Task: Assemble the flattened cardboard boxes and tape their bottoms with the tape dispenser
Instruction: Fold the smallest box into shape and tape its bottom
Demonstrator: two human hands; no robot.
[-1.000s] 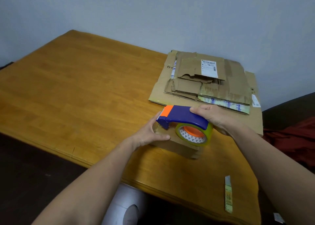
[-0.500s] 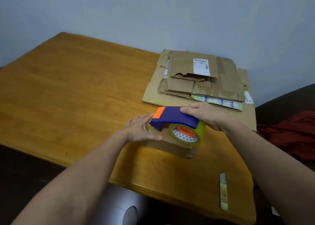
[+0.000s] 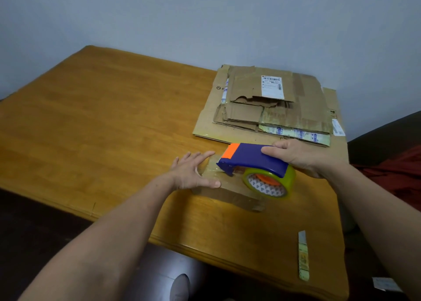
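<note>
A small assembled cardboard box sits on the wooden table near its front edge. My left hand lies flat on the box's left end, fingers straight, pressing the clear tape down. My right hand grips the blue handle of the tape dispenser, which has an orange tip and a yellowish tape roll. The dispenser rests on the box's top, its blade end near my left fingers.
A stack of flattened cardboard boxes lies behind the box, toward the wall. A narrow strip of old tape lies near the table's front right corner. A dark seat with red cloth is at the right.
My left hand has gone from cupping the box's left side to lying flat on its top. The dispenser has shifted slightly to the right along the box.
</note>
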